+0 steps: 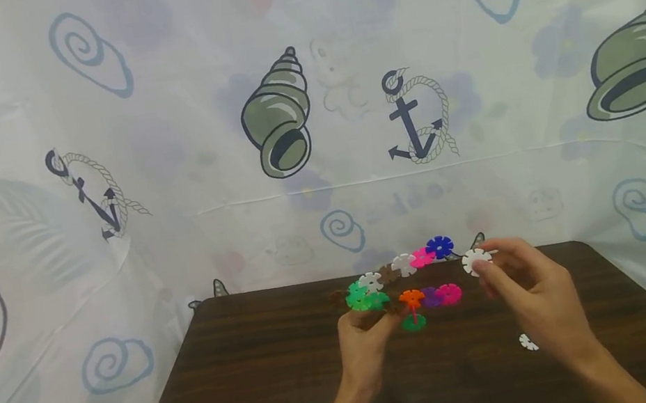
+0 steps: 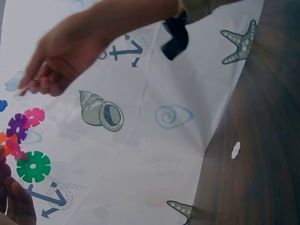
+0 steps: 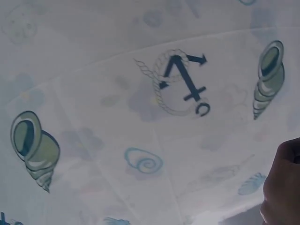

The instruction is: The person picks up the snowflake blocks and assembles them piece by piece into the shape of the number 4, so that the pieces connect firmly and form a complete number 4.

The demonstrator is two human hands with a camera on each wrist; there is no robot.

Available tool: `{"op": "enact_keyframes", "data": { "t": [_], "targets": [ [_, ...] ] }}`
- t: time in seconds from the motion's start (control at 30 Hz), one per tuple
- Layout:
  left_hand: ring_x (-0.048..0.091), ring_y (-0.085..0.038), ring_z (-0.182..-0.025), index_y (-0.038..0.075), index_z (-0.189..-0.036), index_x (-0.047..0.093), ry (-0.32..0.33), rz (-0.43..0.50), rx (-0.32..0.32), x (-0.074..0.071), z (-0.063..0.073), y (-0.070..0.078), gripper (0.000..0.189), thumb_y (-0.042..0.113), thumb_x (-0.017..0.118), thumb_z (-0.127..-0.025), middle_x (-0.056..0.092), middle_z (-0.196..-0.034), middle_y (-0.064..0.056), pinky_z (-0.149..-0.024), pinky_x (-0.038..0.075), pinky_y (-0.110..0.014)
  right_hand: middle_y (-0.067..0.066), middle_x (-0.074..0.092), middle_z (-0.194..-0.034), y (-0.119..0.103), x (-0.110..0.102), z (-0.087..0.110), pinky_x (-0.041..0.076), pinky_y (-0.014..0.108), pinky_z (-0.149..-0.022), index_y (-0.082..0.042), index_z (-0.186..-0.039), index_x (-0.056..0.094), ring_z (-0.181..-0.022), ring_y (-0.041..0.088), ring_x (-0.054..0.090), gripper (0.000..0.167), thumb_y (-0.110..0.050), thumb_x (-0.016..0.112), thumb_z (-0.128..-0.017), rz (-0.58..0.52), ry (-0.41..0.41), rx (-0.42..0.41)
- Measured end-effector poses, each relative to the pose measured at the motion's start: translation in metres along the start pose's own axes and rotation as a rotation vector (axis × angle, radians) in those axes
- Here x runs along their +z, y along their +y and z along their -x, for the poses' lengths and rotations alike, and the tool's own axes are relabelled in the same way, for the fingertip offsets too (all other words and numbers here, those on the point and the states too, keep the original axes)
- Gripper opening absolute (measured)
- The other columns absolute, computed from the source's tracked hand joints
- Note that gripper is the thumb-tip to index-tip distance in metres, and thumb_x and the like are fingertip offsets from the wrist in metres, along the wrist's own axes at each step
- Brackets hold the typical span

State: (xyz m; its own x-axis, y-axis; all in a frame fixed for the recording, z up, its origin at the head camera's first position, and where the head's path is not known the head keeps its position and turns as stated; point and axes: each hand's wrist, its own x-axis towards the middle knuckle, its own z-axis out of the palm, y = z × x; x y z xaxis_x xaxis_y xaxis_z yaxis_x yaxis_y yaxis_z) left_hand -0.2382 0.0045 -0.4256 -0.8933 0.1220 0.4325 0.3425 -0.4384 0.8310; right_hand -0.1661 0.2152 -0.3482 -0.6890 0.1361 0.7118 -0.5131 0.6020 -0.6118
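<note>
My left hand (image 1: 363, 346) holds up a chain of notched plastic discs by its green discs (image 1: 366, 297). From there one row runs right through white, brown, white and pink to a blue disc (image 1: 439, 247). A lower row has orange, purple and pink discs (image 1: 449, 294), with a green disc (image 1: 415, 322) hanging under the orange one. Right of the chain, my right hand (image 1: 533, 284) pinches a white disc (image 1: 476, 262) between thumb and fingers, apart from the blue disc. In the left wrist view the right hand (image 2: 70, 56) reaches above the chain; the right wrist view shows only part of it.
A loose white disc (image 1: 528, 342) lies on the dark wooden table (image 1: 251, 389), below the right hand. Printed cloth (image 1: 348, 120) with shells and anchors hangs behind the table and at both sides.
</note>
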Motion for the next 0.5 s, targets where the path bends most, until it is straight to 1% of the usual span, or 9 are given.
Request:
{"op": "enact_keyframes", "data": {
  "t": [0.1,0.2,0.37,0.47,0.5],
  "targets": [
    [0.074,-0.010,-0.087,-0.017,-0.096,0.068,0.008,-0.008,0.008,0.000,0.000,-0.001,0.022,0.000,0.077,-0.084,0.078,-0.086,0.009,-0.087,0.061,-0.034,-0.005,0.069,-0.076,-0.012,0.006,-0.003,0.053,0.019,-0.063,-0.017,-0.119,0.070,-0.068,0.007,0.064,0.023,-0.009,0.070,-0.098,0.024,-0.029,0.000],
    [0.074,-0.011,-0.087,-0.016,-0.097,0.069,0.005,-0.010,0.009,0.000,-0.001,-0.003,0.022,0.001,0.077,-0.085,0.078,-0.086,0.009,-0.088,0.061,-0.035,-0.005,0.072,-0.080,-0.021,0.013,-0.003,0.053,0.020,-0.063,-0.019,-0.121,0.072,-0.068,0.008,0.064,0.022,-0.014,0.069,-0.100,0.062,-0.070,0.019],
    [0.075,-0.013,-0.089,-0.011,-0.101,0.073,-0.004,-0.029,0.011,0.000,0.000,-0.007,0.020,0.003,0.078,-0.087,0.079,-0.089,0.006,-0.089,0.061,-0.035,-0.003,0.078,-0.087,-0.030,0.023,-0.002,0.056,0.019,-0.068,-0.014,-0.120,0.073,-0.074,0.007,0.069,0.021,-0.018,0.069,-0.100,0.095,-0.124,0.042],
    [0.076,-0.014,-0.090,-0.008,-0.105,0.074,-0.005,-0.038,0.018,0.000,0.001,-0.008,0.022,0.003,0.078,-0.086,0.080,-0.092,0.005,-0.089,0.061,-0.035,-0.004,0.077,-0.085,-0.032,0.029,-0.002,0.057,0.019,-0.068,-0.012,-0.117,0.073,-0.073,0.006,0.069,0.020,-0.018,0.071,-0.099,0.118,-0.143,0.041],
    [0.075,-0.014,-0.090,-0.009,-0.104,0.073,-0.003,-0.031,0.017,0.000,0.001,-0.008,0.021,0.002,0.077,-0.086,0.079,-0.092,0.005,-0.088,0.061,-0.035,-0.005,0.077,-0.084,-0.033,0.031,-0.002,0.057,0.020,-0.067,-0.011,-0.116,0.073,-0.071,0.006,0.068,0.019,-0.018,0.071,-0.098,0.125,-0.146,0.035]
  ]
}}
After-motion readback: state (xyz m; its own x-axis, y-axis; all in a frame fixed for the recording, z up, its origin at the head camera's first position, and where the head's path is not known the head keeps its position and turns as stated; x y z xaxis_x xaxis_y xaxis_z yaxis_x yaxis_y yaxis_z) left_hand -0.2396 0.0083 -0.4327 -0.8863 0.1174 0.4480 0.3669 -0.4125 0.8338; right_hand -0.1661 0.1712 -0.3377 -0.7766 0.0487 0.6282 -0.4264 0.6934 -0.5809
